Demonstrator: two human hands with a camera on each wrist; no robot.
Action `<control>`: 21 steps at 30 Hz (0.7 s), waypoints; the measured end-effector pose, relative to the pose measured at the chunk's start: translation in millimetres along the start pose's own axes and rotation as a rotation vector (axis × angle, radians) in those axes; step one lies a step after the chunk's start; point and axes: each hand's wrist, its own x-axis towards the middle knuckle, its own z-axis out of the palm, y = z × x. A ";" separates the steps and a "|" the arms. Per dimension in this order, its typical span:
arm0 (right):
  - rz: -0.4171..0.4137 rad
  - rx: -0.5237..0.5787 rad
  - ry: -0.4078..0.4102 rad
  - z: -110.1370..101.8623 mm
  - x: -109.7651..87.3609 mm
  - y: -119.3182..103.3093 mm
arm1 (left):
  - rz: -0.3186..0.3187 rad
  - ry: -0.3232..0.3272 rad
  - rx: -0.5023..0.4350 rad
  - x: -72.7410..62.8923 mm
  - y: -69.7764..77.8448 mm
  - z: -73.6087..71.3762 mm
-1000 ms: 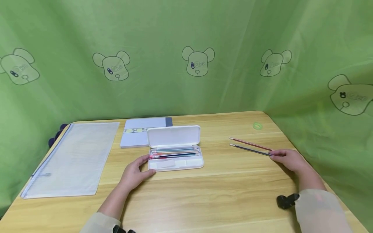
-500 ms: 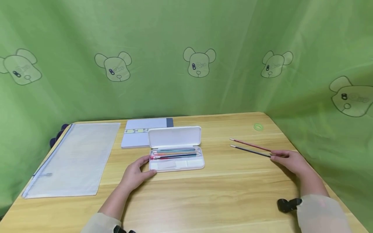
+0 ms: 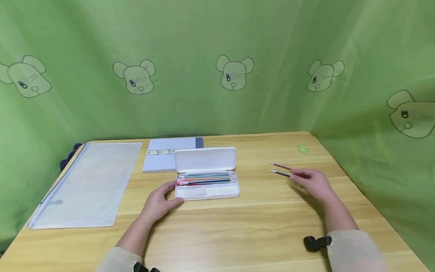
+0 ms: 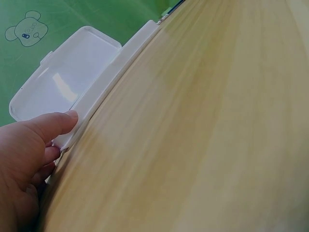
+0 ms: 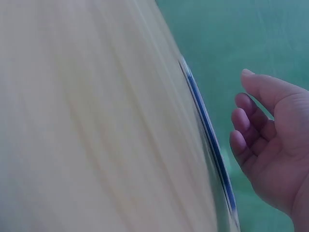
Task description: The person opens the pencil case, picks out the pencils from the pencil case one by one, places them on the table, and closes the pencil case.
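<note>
My left hand [image 3: 159,202] grips the near left corner of an open white pencil case [image 3: 227,190]. In the left wrist view my thumb [image 4: 57,124] lies on its front wall, with the fingers curled at its end. The raised lid [image 3: 205,160] leans back. Several pencils [image 3: 207,180] fill the rear compartment; a white block [image 3: 195,191] lies in front. On the right, my right hand [image 3: 312,185] is over a red pencil [image 3: 280,165] and a dark pencil [image 3: 280,173], covering their right parts. The right wrist view shows its fingers [image 5: 242,121] loosely bent, holding nothing.
A pale notebook [image 3: 160,160] lies behind the case's left side. At the left of the wooden table [image 3: 217,234] is a whitish zip pouch [image 3: 90,185], with dark round objects [image 3: 69,155] past the edge. A green ring [image 3: 303,149] lies at the back right. Green curtains enclose the table.
My right hand has moved left and slightly back along the two pencils, hiding more of them. The pencils and my left hand on the case keep their places.
</note>
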 end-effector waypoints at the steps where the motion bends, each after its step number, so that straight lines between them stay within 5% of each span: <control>1: -0.013 -0.002 -0.008 5.5 1.6 -5.5 | -0.001 0.000 -0.001 -0.3 0.4 -0.1; 21: -0.175 0.110 -0.172 102.8 31.6 -87.9 | -0.005 0.002 -0.010 -0.3 0.2 0.0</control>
